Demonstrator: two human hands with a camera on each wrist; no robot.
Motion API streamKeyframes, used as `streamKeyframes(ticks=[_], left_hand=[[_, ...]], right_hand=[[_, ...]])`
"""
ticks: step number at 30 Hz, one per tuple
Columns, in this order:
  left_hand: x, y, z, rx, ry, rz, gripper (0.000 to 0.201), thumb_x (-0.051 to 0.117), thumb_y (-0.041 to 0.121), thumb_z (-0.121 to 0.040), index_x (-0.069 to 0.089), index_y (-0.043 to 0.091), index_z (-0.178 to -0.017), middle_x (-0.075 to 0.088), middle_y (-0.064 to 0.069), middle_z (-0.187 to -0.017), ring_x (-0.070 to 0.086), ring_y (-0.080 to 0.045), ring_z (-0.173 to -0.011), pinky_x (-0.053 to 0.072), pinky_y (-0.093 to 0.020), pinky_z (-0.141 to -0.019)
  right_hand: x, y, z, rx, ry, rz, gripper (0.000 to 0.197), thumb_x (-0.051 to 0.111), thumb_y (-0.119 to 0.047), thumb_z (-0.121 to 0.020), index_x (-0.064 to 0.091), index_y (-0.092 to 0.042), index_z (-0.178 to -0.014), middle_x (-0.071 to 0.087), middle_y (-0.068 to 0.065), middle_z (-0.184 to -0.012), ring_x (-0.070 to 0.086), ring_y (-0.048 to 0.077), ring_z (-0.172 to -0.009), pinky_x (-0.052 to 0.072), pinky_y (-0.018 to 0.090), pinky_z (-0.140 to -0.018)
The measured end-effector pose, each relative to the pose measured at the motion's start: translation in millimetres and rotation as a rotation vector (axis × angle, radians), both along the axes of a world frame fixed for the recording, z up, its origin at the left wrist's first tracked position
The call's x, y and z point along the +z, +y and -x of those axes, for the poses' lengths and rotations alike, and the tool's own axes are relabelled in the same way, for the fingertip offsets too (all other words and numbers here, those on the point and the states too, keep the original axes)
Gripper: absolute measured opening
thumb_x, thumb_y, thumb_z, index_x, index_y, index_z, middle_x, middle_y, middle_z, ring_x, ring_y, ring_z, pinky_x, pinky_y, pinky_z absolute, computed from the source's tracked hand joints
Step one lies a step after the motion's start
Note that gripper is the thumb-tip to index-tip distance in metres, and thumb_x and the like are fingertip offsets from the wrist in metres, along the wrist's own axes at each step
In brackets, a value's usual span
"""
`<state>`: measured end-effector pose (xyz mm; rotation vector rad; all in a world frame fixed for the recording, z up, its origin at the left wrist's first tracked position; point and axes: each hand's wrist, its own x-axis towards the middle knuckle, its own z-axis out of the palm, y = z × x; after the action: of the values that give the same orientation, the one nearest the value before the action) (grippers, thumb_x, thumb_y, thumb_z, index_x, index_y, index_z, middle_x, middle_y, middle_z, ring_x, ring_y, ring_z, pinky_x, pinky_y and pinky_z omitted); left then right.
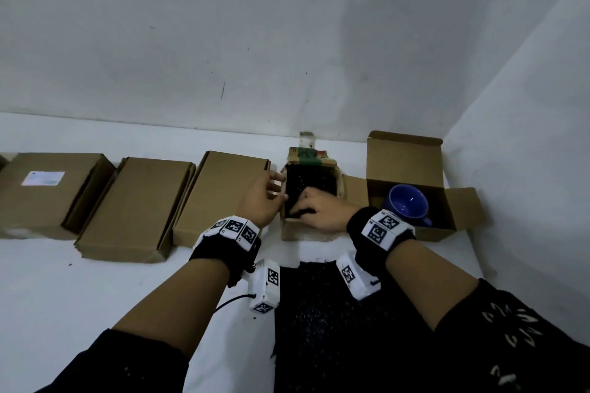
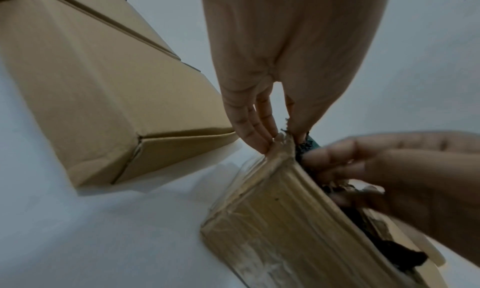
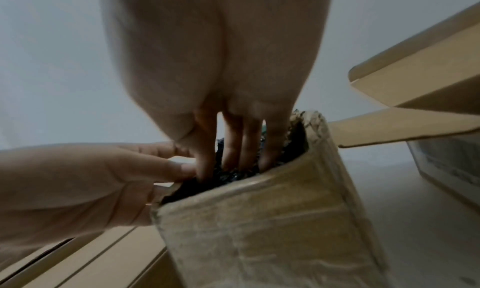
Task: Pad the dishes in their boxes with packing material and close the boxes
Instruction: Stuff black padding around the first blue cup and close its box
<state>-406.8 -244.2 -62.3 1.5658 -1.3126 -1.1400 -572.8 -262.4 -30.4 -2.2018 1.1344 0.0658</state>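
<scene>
A worn, taped small cardboard box [image 1: 303,231] stands open at the middle of the table, filled with black packing material [image 1: 314,180]. My left hand [image 1: 263,198] pinches the box's left wall at the rim [image 2: 281,148], fingers [image 2: 255,132] outside and thumb inside. My right hand [image 1: 319,209] presses its straight fingers [image 3: 233,148] down into the black packing material [image 3: 233,176] inside the box [image 3: 259,230]. What lies under the padding is hidden. To the right, a blue cup [image 1: 407,204] sits in an open box [image 1: 412,169] with no padding over it.
Three shut cardboard boxes lie in a row to the left [image 1: 41,191] [image 1: 134,210] [image 1: 220,195]. A sheet of black packing material [image 1: 319,313] lies at the table's front edge between my arms. A wall runs close behind and to the right of the boxes.
</scene>
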Motion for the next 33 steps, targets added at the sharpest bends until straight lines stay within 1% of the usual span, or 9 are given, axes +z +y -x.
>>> streamKeyframes(ticks=[2, 4, 9, 13, 18, 22, 24, 28, 33], left_hand=[[-3.3, -0.5, 1.5, 0.02, 0.013, 0.005, 0.034, 0.063, 0.0, -0.081, 0.053, 0.028, -0.099, 0.058, -0.001, -0.087, 0.058, -0.02, -0.077, 0.055, -0.046, -0.08], [-6.9, -0.7, 0.9, 0.036, 0.027, 0.0, 0.038, 0.064, 0.001, -0.08, 0.053, 0.034, -0.093, 0.059, -0.002, -0.087, 0.058, -0.021, -0.078, 0.055, -0.05, -0.081], [-4.2, -1.1, -0.1, 0.049, -0.011, 0.01, 0.039, 0.066, 0.003, -0.079, 0.052, 0.037, -0.091, 0.058, 0.0, -0.086, 0.058, -0.019, -0.078, 0.054, -0.047, -0.082], [1.0, -0.1, 0.6, 0.013, -0.098, -0.016, 0.031, 0.067, 0.008, -0.081, 0.054, 0.027, -0.103, 0.059, 0.001, -0.087, 0.06, -0.02, -0.081, 0.055, -0.045, -0.082], [14.1, 19.1, 11.5, 0.077, -0.422, 0.151, 0.033, 0.067, 0.02, -0.082, 0.059, 0.021, -0.114, 0.056, -0.008, -0.112, 0.054, -0.026, -0.107, 0.046, -0.034, -0.089], [22.8, 49.1, 26.3, -0.007, -0.474, 0.371, 0.028, 0.066, 0.021, -0.083, 0.059, 0.017, -0.109, 0.052, -0.006, -0.113, 0.051, -0.024, -0.105, 0.045, -0.032, -0.084], [22.1, 69.4, 31.4, -0.105, -0.513, 0.42, 0.024, 0.066, 0.019, -0.083, 0.061, 0.015, -0.106, 0.052, -0.005, -0.108, 0.052, -0.021, -0.099, 0.044, -0.028, -0.081], [6.0, 108.1, 34.1, -0.255, -0.579, 0.304, 0.022, 0.065, 0.029, -0.084, 0.06, 0.017, -0.101, 0.055, -0.003, -0.104, 0.054, -0.024, -0.098, 0.049, -0.039, -0.082], [-11.7, 153.7, 39.3, -0.409, -0.78, -0.04, 0.06, 0.069, 0.048, -0.077, 0.049, 0.022, -0.127, 0.045, -0.008, -0.127, 0.042, -0.028, -0.12, 0.044, -0.04, -0.097]], right_hand=[[3.5, -10.7, -1.3, -0.14, -0.09, 0.134, 0.033, 0.048, -0.012, -0.091, 0.06, -0.015, -0.122, 0.044, 0.009, -0.12, 0.039, 0.023, -0.117, 0.034, 0.036, -0.104], [3.1, -19.1, -7.8, -0.163, 0.006, 0.202, 0.042, 0.045, -0.015, -0.092, 0.047, -0.018, -0.134, 0.04, 0.008, -0.128, 0.032, 0.027, -0.123, 0.034, 0.042, -0.104], [-4.3, -31.5, -17.8, -0.073, 0.233, 0.056, 0.05, 0.036, -0.02, -0.097, 0.029, -0.018, -0.146, 0.028, 0.007, -0.148, 0.029, 0.033, -0.133, 0.031, 0.048, -0.107], [7.9, -28.8, -6.8, -0.157, 0.067, 0.028, 0.042, 0.04, -0.017, -0.097, 0.045, -0.013, -0.138, 0.04, 0.009, -0.145, 0.035, 0.025, -0.134, 0.028, 0.031, -0.109], [13.2, 10.7, 21.8, -0.376, -0.22, 0.251, 0.029, 0.058, -0.025, -0.091, 0.061, -0.014, -0.117, 0.056, 0.007, -0.122, 0.05, 0.019, -0.116, 0.039, 0.031, -0.101], [9.2, 53.7, 44.9, -0.517, -0.341, 0.295, 0.023, 0.065, -0.024, -0.087, 0.065, -0.013, -0.107, 0.055, 0.005, -0.107, 0.053, 0.019, -0.103, 0.043, 0.031, -0.092], [2.2, 81.2, 57.0, -0.562, -0.299, 0.3, 0.022, 0.066, -0.025, -0.086, 0.065, -0.013, -0.104, 0.053, 0.004, -0.101, 0.054, 0.022, -0.098, 0.045, 0.033, -0.089], [-18.5, 140.0, 81.2, -0.668, -0.132, 0.199, 0.028, 0.067, -0.036, -0.084, 0.066, -0.015, -0.102, 0.056, 0.006, -0.107, 0.054, 0.021, -0.103, 0.045, 0.034, -0.093], [-39.1, 206.7, 93.4, -0.842, 0.193, 0.082, 0.06, 0.065, -0.061, -0.075, 0.054, -0.022, -0.12, 0.044, 0.01, -0.127, 0.04, 0.032, -0.123, 0.041, 0.046, -0.099]])
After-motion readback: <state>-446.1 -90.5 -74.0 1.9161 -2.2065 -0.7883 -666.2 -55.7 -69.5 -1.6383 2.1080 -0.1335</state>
